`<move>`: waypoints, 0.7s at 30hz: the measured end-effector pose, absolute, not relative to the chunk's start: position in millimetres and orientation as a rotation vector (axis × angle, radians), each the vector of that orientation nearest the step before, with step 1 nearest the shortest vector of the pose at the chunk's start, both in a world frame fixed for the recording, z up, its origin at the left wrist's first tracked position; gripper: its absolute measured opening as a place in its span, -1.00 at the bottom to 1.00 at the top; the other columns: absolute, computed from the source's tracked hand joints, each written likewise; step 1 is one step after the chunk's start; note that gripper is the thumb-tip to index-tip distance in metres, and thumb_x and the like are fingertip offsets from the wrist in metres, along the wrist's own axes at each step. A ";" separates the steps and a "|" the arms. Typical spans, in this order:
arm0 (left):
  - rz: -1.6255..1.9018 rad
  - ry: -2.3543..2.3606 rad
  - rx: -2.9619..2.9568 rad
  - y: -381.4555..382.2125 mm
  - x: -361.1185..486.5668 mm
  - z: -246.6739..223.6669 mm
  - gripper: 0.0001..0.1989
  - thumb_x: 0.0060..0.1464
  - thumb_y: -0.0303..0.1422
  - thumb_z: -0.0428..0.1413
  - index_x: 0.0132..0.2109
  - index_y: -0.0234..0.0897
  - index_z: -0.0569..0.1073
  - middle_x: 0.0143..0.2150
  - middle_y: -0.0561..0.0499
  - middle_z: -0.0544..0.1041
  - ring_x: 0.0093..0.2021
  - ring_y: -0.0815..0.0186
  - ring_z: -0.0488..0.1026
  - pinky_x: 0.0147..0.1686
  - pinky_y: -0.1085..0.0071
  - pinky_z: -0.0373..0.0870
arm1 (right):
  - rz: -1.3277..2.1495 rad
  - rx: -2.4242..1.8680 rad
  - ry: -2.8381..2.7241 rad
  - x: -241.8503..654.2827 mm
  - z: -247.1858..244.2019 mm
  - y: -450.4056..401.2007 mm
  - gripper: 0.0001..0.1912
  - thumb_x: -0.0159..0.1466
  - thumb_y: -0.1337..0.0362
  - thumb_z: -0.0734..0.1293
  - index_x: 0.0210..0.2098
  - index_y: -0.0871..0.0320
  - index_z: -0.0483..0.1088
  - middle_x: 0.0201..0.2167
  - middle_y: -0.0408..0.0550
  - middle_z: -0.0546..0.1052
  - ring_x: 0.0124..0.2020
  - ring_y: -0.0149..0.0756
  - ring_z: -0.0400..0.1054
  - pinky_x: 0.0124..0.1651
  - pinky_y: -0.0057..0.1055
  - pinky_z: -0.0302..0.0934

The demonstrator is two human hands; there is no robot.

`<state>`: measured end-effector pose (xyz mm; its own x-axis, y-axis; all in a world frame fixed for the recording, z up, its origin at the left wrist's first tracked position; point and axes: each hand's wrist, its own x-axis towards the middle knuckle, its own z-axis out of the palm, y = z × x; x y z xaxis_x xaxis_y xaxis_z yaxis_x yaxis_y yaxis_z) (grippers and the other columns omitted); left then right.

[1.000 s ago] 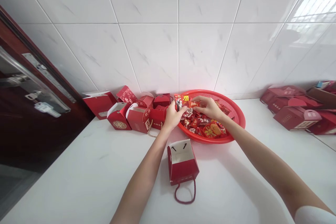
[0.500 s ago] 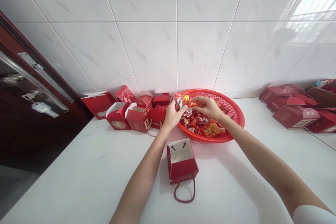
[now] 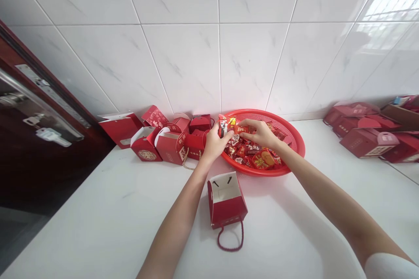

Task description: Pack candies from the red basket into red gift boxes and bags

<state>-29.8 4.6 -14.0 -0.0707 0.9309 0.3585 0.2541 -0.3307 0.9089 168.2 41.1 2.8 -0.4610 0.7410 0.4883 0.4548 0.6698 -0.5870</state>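
Note:
Wrapped sweets (image 3: 262,159) in red packaging fill much of a red plastic basket (image 3: 296,157) against the tiled wall. Over the basket's left side, my left hand (image 3: 216,141) is closed on several wrapped sweets (image 3: 225,124). My right hand (image 3: 261,133) is just to the right, its thumb and fingers pinched on a red-wrapped sweet (image 3: 241,130). Nearer to me stands an open dark red box (image 3: 228,213), its white inside showing and its cord handle lying on the white counter (image 3: 131,226).
Several red gift boxes (image 3: 170,146) stand in a group left of the basket. More red boxes (image 3: 368,143) are piled at the far right by the wall. A dark door (image 3: 36,148) with keys (image 3: 52,135) in its lock is at the left.
The whole view has shifted very slightly. Both hands keep almost the same positions and holds over the basket.

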 end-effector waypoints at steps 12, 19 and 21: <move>1.425 1.331 1.635 3.2 -28.9 -13.3 -0.74 -0.01 -0.34 0.31 -0.14 -0.21 0.51 -0.28 0.02 0.64 -0.21 0.15 0.58 -0.14 0.31 0.43 | 0.481 -0.909 -2.156 168.3 2.0 40.2 -0.75 0.20 0.29 0.39 -0.12 0.14 0.56 -0.20 -0.04 0.65 -0.34 -0.26 0.46 -0.24 -0.35 0.31; 1.436 1.317 1.623 2.8 -29.1 -13.0 -0.73 -0.03 -0.32 0.32 -0.15 -0.21 0.52 -0.28 0.02 0.65 -0.22 0.17 0.58 -0.16 0.33 0.44 | 0.490 -0.907 -2.151 169.7 0.2 41.4 -0.73 0.20 0.28 0.39 -0.10 0.14 0.55 -0.18 -0.02 0.65 -0.35 -0.27 0.46 -0.25 -0.35 0.32; 1.433 1.314 1.630 2.5 -29.3 -12.8 -0.72 -0.03 -0.31 0.33 -0.14 -0.22 0.52 -0.26 0.01 0.65 -0.21 0.17 0.57 -0.16 0.33 0.43 | 0.484 -0.909 -2.154 169.7 -0.4 41.8 -0.73 0.20 0.29 0.40 -0.09 0.15 0.55 -0.17 -0.02 0.65 -0.35 -0.27 0.46 -0.24 -0.35 0.33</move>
<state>-29.3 2.5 -12.8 -0.0700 0.9276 0.3670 0.2855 -0.3339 0.8983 169.7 41.8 -0.4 -0.4782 0.7327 0.4842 0.4553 0.6783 -0.5767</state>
